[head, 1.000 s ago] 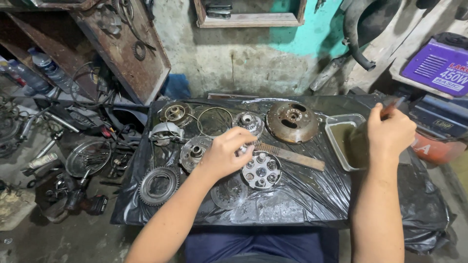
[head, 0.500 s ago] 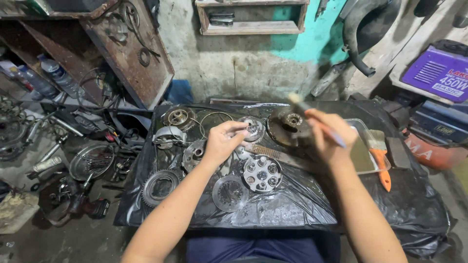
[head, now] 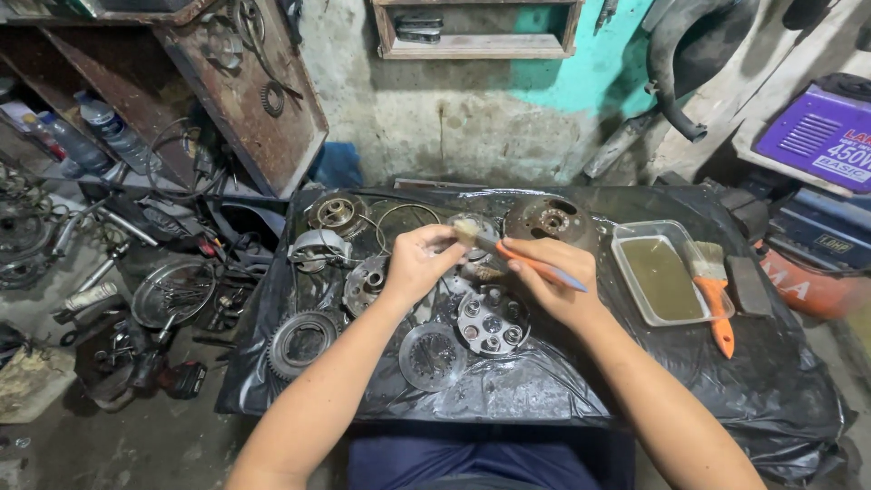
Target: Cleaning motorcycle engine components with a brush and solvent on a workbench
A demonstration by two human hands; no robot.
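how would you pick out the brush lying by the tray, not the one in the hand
On the black plastic sheet, find the clear rectangular tray of murky liquid at the right. The flat paintbrush lies along its right edge. Its orange handle and wide bristles distinguish it from the grey block beside it.

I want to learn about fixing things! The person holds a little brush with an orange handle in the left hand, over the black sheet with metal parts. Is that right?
Not quite. The head view shows the small brush with its orange handle in the right hand. The left hand pinches a small part at the bristles, above the black sheet.
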